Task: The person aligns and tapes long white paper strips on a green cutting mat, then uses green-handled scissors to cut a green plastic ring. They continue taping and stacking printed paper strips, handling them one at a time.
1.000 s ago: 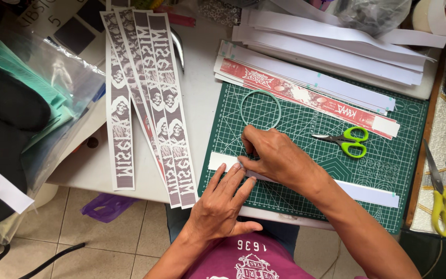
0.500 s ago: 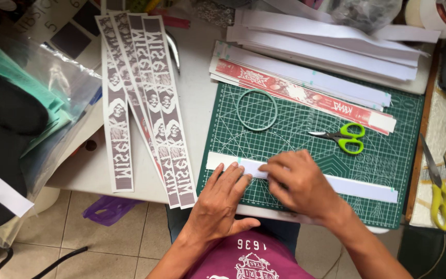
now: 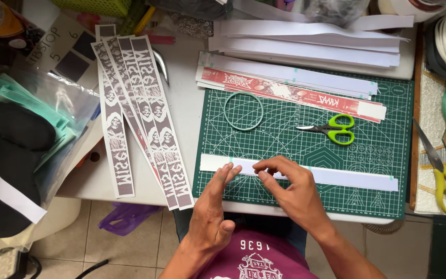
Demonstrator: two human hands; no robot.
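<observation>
Fingertips of my right hand (image 3: pixel 292 188) pinch the upper edge of a long white paper strip (image 3: pixel 336 178) lying across the near part of the green cutting mat (image 3: pixel 295 142). My left hand (image 3: pixel 210 206) is open and flat, fingers resting on the strip's left end, holding nothing. I see green-handled scissors (image 3: pixel 336 129) and a thin green ring (image 3: pixel 243 110) further up the mat.

A white paper strip (image 3: pixel 336 178) lies across a dark green gridded cutting mat (image 3: pixel 388 150), beside lime-handled scissors (image 3: pixel 331 129) and grey-and-white skull-patterned strips (image 3: pixel 145 108).
</observation>
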